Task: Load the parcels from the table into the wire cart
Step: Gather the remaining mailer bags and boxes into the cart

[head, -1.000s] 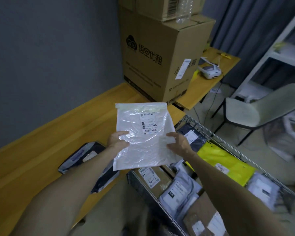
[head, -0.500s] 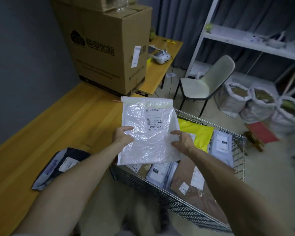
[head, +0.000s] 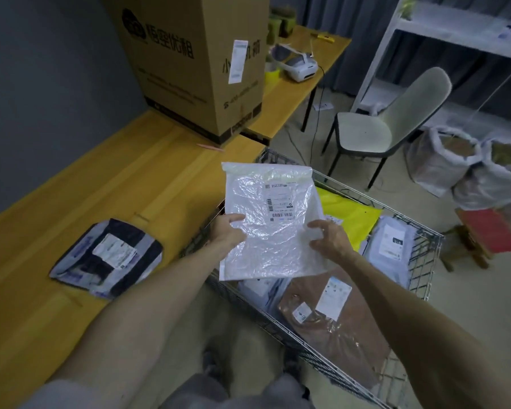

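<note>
White parcel (head: 272, 225) | shifted off the table (head: 130, 178), now above wire cart (head: 424, 261) near corner | left hand (head: 229, 231) pinches left edge; right hand (head: 329, 240) fingers arched loosely on right edge | judged ready for lowering; dark parcel (head: 106, 258) left on table.

Box (head: 189, 69) top cropped, label (head: 279, 202) on parcel (head: 266, 255) — illegible
</note>
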